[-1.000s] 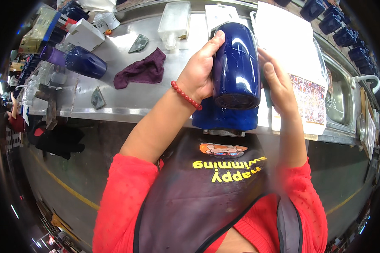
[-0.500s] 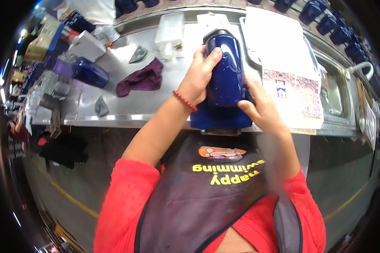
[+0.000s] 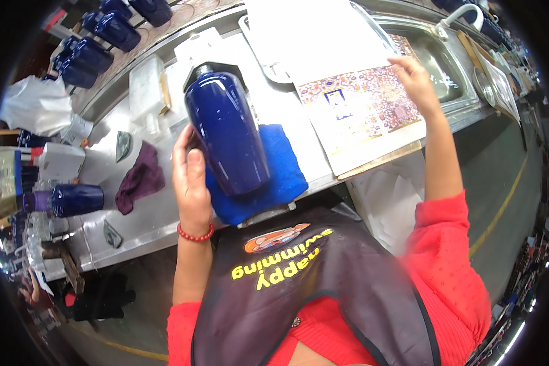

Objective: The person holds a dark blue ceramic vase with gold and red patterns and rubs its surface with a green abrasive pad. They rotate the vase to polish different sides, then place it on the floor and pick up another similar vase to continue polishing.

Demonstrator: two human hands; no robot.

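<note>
A glossy dark blue ceramic bottle [image 3: 229, 134] with a narrow neck lies over a blue cloth [image 3: 283, 158] at the counter's front edge. My left hand [image 3: 192, 183] cups its left side, thumb up along it; the fingertips are partly hidden by the bottle. Over at the right, my right hand [image 3: 415, 85] hovers at the edge of a patterned printed sheet [image 3: 372, 100], fingers loosely bent and apart. Whether they touch the sheet I cannot tell. White paper [image 3: 317, 36] covers the sheet's far part.
Left of the bottle lie a purple cloth [image 3: 141, 177], grey scraper-like pieces [image 3: 123, 145] and a clear plastic box [image 3: 146, 91]. Another blue bottle [image 3: 78, 200] rests farther left. A sink [image 3: 439, 67] with a white tap [image 3: 470, 12] is at the right. Several blue vessels [image 3: 117, 30] stand beyond the counter.
My right hand has left the bottle and moved right to the printed sheet. My left hand has slid from the bottle's upper part to its side. The view has turned and shifted right.
</note>
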